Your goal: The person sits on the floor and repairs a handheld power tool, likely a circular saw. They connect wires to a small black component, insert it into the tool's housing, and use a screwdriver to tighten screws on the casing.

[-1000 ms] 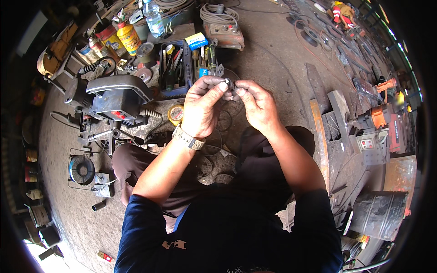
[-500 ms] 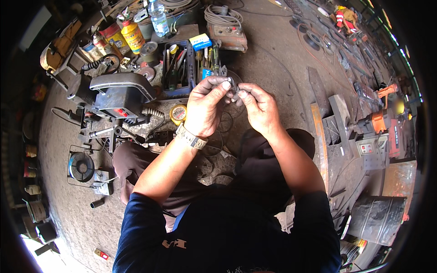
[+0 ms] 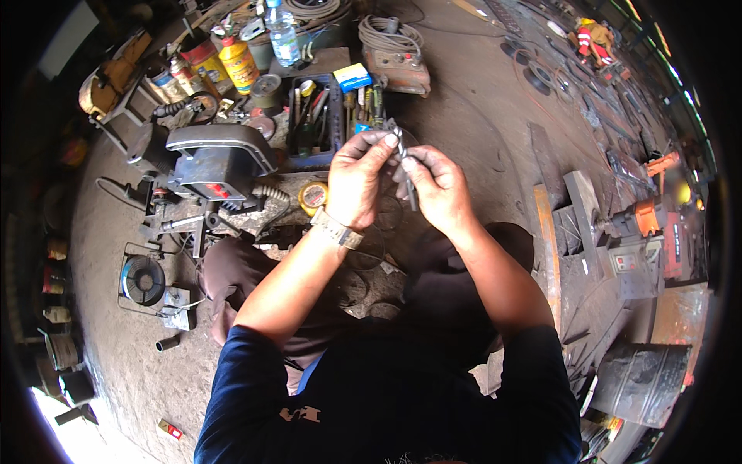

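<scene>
A metal drill bit (image 3: 412,195) is held upright between my two hands in front of me, its spiral flutes at the top and its smooth shank pointing down. My left hand (image 3: 357,184) pinches the fluted end between thumb and fingers. Lower down, my right hand (image 3: 442,190) closes its thumb and fingers around the bit. A yellow round tape measure (image 3: 313,196) lies just left of my left wrist, which wears a watch (image 3: 335,230). Beyond my hands stands a dark tool tray (image 3: 338,127) with screwdrivers and other hand tools.
Left of the tray sits a dark machine (image 3: 220,166) with a handle and red switch. Behind are a yellow bottle (image 3: 239,66), a water bottle (image 3: 283,39) and a box with coiled cable (image 3: 396,69). A small fan (image 3: 143,280) is at left; metal bars (image 3: 547,247) lie right.
My hands have turned the drill bit so its flutes and shank now show; before, it was mostly hidden by my fingers. The view has shifted slightly.
</scene>
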Tool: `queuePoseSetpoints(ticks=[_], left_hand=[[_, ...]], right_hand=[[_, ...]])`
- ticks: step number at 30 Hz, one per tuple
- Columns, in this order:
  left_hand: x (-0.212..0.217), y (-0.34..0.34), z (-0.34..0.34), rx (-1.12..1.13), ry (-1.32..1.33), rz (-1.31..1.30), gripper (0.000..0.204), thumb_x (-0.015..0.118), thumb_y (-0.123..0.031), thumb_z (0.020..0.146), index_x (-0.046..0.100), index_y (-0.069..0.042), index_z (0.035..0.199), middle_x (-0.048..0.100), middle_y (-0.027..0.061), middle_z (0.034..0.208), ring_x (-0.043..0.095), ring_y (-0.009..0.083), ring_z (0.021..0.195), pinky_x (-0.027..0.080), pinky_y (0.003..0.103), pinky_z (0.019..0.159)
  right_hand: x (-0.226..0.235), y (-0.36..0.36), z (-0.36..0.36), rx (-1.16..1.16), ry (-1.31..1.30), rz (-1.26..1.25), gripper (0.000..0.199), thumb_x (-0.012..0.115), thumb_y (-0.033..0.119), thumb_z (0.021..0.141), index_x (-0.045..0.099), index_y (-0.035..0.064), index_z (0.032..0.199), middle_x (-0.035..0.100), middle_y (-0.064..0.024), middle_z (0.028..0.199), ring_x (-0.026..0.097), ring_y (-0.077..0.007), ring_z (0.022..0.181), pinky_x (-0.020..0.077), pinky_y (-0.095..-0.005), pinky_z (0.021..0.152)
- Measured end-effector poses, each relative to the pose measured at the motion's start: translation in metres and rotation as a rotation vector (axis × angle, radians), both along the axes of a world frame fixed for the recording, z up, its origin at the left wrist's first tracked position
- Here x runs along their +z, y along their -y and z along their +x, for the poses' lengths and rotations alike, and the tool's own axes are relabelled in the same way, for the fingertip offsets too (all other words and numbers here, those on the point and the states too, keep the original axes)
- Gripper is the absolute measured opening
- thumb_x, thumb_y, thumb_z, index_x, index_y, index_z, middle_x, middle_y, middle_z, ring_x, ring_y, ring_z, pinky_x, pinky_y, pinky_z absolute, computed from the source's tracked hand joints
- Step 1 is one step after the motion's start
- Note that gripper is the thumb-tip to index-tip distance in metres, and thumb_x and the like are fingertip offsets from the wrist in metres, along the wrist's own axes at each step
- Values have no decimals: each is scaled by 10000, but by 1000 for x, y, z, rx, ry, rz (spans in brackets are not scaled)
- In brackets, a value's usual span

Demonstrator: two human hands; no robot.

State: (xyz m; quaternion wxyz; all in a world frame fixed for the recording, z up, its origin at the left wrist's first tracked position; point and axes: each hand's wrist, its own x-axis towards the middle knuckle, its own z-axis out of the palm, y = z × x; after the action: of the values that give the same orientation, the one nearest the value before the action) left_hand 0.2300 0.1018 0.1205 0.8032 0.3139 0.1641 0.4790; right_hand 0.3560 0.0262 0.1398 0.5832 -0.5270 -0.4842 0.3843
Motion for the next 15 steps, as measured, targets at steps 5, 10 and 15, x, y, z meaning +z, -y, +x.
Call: queuePoseSetpoints(ticks=[5, 10, 15], left_hand=[[-29, 18, -3, -12, -330, -51, 115, 681, -169, 1002, 688, -54, 1010, 705, 29, 870, 632, 118, 749, 502, 260, 709], [-75, 43, -60, -275, -626, -10, 146, 670, -164, 1012, 718, -27, 999, 703, -9, 895, 608, 56, 807, 493, 234, 753], [-91, 51, -74, -294, -779, -28, 188, 696, -174, 997, 730, -11, 1085, 717, 1, 956, 617, 65, 890, 497, 244, 821]], right_hand=[[6, -18, 23, -190, -96, -2, 145, 521, 161, 1079, 611, 50, 1106, 615, 8, 764, 545, -56, 550, 449, -223, 465], [35, -71, 49, -169, 21, -118, 187, 536, 225, 1073, 615, 55, 1082, 584, 14, 754, 499, -47, 539, 387, -212, 446], [22, -144, 76, -187, 60, -112, 223, 573, 237, 1058, 638, 41, 1140, 562, 25, 720, 479, -50, 524, 371, -217, 435]])
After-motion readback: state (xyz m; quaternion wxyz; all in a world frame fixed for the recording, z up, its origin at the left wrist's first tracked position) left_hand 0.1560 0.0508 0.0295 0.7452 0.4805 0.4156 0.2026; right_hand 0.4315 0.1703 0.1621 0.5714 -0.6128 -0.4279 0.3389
